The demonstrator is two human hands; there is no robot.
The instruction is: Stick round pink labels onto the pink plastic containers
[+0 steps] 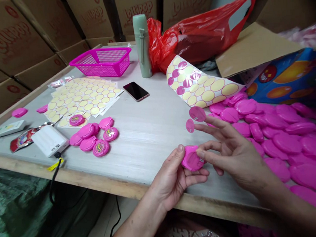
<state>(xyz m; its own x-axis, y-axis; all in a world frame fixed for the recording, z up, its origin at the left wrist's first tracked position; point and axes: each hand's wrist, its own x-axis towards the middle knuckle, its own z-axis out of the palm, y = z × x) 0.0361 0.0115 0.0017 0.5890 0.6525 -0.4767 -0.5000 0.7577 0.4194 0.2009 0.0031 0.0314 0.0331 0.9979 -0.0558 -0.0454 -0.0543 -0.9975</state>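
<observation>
Head view: phone (136, 91), flask (142, 49) beyond pink case (189, 160) in left grip (171, 182).

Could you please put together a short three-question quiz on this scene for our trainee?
1. What does the left hand hold?
A) a phone
B) a pink case
C) a mesh basket

2. True or false: the green flask stands upright on the table.

3. How many translucent pink discs does the right hand carry clear of the pink case?

Key: 1. B; 2. True; 3. Two.
</observation>
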